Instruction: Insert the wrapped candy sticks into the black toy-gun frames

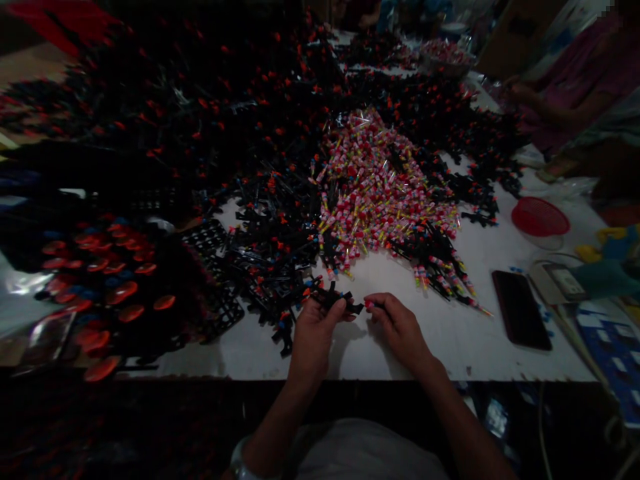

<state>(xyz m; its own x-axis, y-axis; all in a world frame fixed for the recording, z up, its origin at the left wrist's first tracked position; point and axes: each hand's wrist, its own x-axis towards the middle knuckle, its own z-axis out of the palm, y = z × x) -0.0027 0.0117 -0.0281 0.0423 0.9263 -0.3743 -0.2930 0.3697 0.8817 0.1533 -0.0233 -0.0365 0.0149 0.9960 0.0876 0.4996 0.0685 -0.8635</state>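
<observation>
My left hand (320,327) is closed around a black toy gun (333,295), with the thumb on top of it. To its right, the fingertips of my right hand (397,327) pinch a small red-pink piece (369,304) near the end of the gun. The piece is mostly covered by the fingers, so its kind does not show. Just beyond both hands is a heap of small pink-and-white tubes (380,193) with yellow parts. More black toy guns (270,247) with orange and blue bits are piled to the left. Several toy guns with tubes on them (440,263) lie to the right.
A dark phone (521,310) and a red mesh basket (540,217) are on the white table (465,340) at right. A black plastic crate (215,280) stands at left, near many orange-tipped pieces (123,293). A person in a pink top (580,87) sits at upper right.
</observation>
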